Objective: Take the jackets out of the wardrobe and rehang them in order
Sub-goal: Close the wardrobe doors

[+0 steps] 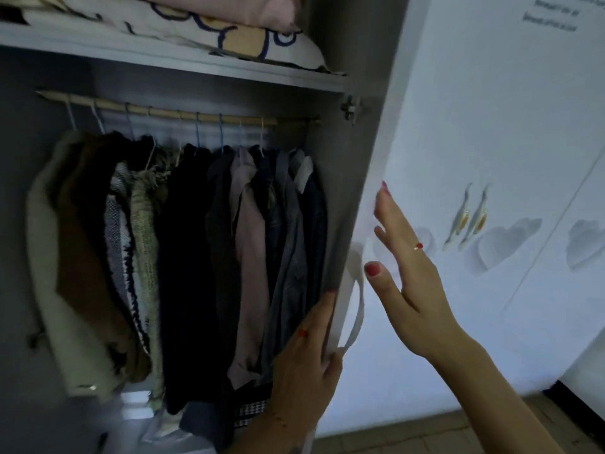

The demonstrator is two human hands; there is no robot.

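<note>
The jackets (183, 257) are hung close together on the rail (176, 111) inside the open wardrobe (330, 198). The door (491, 158) edge is gripped by the left hand (304, 365), thumb outside and fingers inside. The door face is touched by the right hand (406, 273), fingers straight. Folded bedding (212, 31) is stacked on the shelf (131, 52) above.

Folded bedding (229, 34), pink over a cream piece patterned in blue and yellow, is stacked on the upper shelf (98, 49). Two fish ornaments (468, 217) and raised heart shapes (504, 247) are seen on the white panel (491, 109). Tiled floor (409, 434) is seen below.
</note>
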